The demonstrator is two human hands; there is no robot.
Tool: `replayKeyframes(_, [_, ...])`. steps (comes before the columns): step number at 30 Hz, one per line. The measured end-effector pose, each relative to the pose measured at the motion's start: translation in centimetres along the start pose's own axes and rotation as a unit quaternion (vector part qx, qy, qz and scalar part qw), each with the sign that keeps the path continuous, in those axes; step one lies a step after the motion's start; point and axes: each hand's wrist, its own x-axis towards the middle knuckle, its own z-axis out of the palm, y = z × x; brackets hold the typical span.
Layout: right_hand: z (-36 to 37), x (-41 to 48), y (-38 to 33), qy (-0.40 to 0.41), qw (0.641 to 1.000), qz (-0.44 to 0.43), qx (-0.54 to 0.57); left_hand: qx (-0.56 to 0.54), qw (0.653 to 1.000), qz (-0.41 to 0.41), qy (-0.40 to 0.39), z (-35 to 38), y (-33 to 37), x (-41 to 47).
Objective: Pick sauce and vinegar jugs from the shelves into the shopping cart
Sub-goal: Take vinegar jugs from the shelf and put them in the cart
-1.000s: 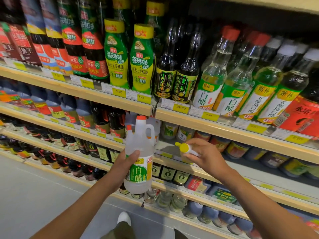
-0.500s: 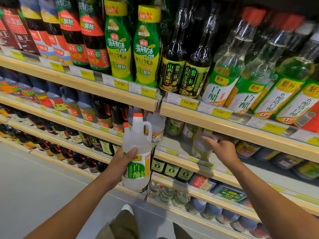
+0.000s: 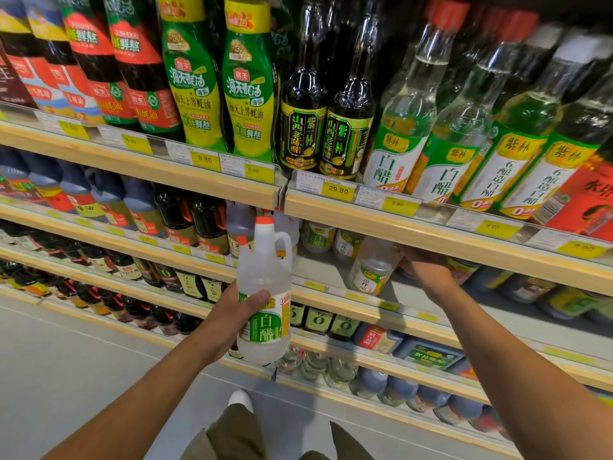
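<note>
My left hand (image 3: pixel 237 313) grips a clear white-vinegar jug (image 3: pixel 263 277) round its body. The jug has an orange cap, a handle and a green label, and I hold it upright in front of the second shelf. My right hand (image 3: pixel 428 272) reaches under the upper shelf edge (image 3: pixel 431 234) and holds the top of a small clear vinegar bottle (image 3: pixel 370 273). That bottle leans to the right on the second shelf. The shelf edge partly hides my right fingers. No shopping cart is in view.
The top shelf carries oyster sauce bottles (image 3: pixel 248 94), dark vinegar bottles (image 3: pixel 303 121) and white vinegar bottles (image 3: pixel 401 127). Dark sauce jugs (image 3: pixel 175 217) line the second shelf at left, with more bottles on the lower shelves. My shoe (image 3: pixel 240 400) stands on the grey floor below.
My right hand carried the small yellow-capped bottle up and back onto the second shelf, under the upper shelf edge. My left hand kept the jug, and the view moved closer to the shelves.
</note>
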Motion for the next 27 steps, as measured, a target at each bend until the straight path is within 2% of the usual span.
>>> replayKeyframes(2, [0.0,-0.9,-0.5,-0.025,0.999,-0.024,0.017,0.002,1.000,-0.005,-0.009,0.3,0.0,0.0])
replayKeyframes(3, [0.1,-1.3,-0.6,-0.007,0.999,-0.041,0.026,0.002,1.000,-0.007,-0.014,0.4,0.1,0.0])
replayKeyframes(6, [1.5,-3.7,0.6,0.087,0.978,-0.074,0.174,0.001,1.000,-0.003,-0.029,1.0,0.3,-0.1])
replayKeyframes(7, [2.1,-4.7,1.4,0.137,0.965,-0.105,0.196,-0.001,1.000,-0.003,-0.028,1.2,0.4,-0.1])
replayKeyframes(8, [2.7,-6.1,1.9,0.149,0.959,-0.129,0.202,-0.001,1.000,-0.004,-0.028,1.3,0.4,0.0])
replayKeyframes(9, [3.4,-7.3,2.4,0.124,0.959,-0.155,0.204,0.003,0.999,-0.003,-0.031,1.6,0.4,0.0])
replayKeyframes(10, [4.0,-8.3,2.6,0.066,0.962,-0.179,0.197,0.010,0.999,0.000,-0.037,1.8,0.4,0.1])
replayKeyframes(12, [5.2,-10.1,2.0,-0.103,0.959,-0.204,0.165,0.027,0.998,0.004,-0.047,2.4,0.4,0.3])
replayKeyframes(14, [6.3,-11.5,0.8,-0.228,0.938,-0.222,0.134,0.047,0.998,0.007,-0.052,2.9,0.6,0.6])
replayKeyframes(15, [6.7,-12.2,0.0,-0.257,0.929,-0.232,0.128,0.063,0.996,0.013,-0.054,3.2,0.6,0.9])
replayKeyframes(19, [8.3,-12.3,-1.6,-0.287,0.913,-0.273,0.095,0.136,0.988,0.052,-0.049,4.3,0.9,1.9])
replayKeyframes(23, [9.4,-11.3,-1.5,-0.234,0.918,-0.313,0.062,0.216,0.968,0.122,-0.045,5.0,0.5,3.0])
replayKeyframes(27, [9.8,-9.8,-1.4,-0.154,0.926,-0.344,0.022,0.301,0.932,0.193,-0.061,4.6,-0.3,4.7])
